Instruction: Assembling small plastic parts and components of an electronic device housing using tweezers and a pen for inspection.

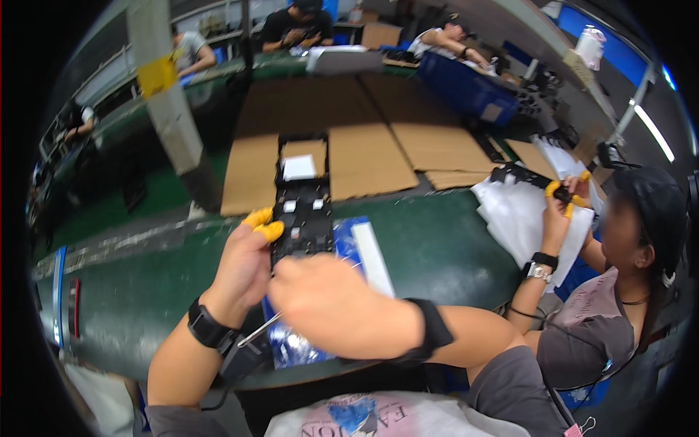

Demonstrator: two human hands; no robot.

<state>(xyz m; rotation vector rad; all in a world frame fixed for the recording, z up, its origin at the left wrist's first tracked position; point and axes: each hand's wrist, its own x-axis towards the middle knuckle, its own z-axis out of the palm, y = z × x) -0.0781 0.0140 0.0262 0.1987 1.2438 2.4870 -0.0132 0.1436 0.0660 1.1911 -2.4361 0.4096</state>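
A long black plastic frame (312, 218) lies lengthwise before me, with an opening at its far end and small white pieces on it. My left hand (251, 251), with yellow finger covers, is closed on the frame's left edge. Over the near end of the frame, my right hand (331, 302) is closed, its fingertips mostly hidden. A thin metal tool (260, 331) sticks out from under that hand toward the lower left; its kind is unclear. A blue plastic sheet or bag (295, 348) and a white strip (371, 258) lie beside and beneath the frame.
Brown cardboard sheets (364, 164) cover the far part of the green table (437, 247). On the right, a co-worker with yellow finger covers handles a black part (531, 178) above white sheets (502, 218). A blue bin (466, 87) and a post (171, 124) stand farther back.
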